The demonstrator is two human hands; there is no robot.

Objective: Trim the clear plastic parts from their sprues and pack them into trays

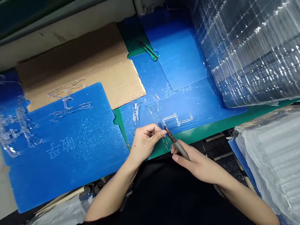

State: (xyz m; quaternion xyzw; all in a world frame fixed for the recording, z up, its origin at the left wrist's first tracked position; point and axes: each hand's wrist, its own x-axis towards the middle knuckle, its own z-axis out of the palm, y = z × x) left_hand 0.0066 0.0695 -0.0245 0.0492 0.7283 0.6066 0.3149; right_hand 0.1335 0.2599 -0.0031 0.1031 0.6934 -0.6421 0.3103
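My left hand (146,140) is closed in a pinch on a clear plastic moulded piece (176,119) that stretches away to the right in a stepped shape. In my right hand (194,160) is a pair of grey-handled nippers (180,149), their dark jaws at the piece just beside my left fingertips. Whether the jaws touch the plastic I cannot tell. More clear plastic shows below the jaws, partly hidden by my hands. Other thin clear plastic parts (136,112) lie just beyond my left hand on the blue sheet (203,103).
A green cutter knife (148,51) lies at the back. Cardboard (85,62) and another blue sheet (92,171) cover the left side, with clear plastic frames (23,124) at its far end. A tall plastic-wrapped stack (258,50) stands at the right.
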